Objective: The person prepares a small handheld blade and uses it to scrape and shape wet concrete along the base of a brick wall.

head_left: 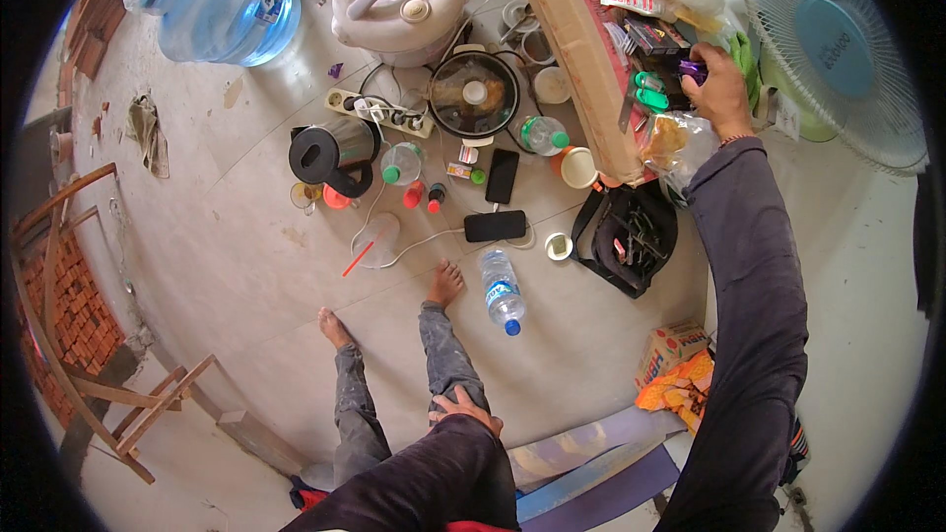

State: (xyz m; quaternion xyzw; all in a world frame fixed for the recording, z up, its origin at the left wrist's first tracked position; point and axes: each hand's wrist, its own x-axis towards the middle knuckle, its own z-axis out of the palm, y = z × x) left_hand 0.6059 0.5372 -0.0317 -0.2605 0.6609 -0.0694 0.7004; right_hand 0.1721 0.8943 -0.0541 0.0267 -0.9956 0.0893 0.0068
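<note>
My right hand (717, 89) reaches into a cluttered wooden tray (557, 30) at upper right, its fingers closed on a small shiny purple item (692, 70). Just below it are green plastic items (650, 89) and a clear bag with something golden-brown (665, 143); a black box (650, 34) lies above. My left hand (465, 404) rests on my right knee, fingers spread, holding nothing.
On the floor are a water jug (222, 10), rice cooker (399, 5), lidded pot (473, 94), kettle (325, 148), power strip, bottles (501, 291), phones (503, 177) and an open black bag (631, 236). A fan (828, 34) stands at right. Wooden frames (148, 404) stand lower left.
</note>
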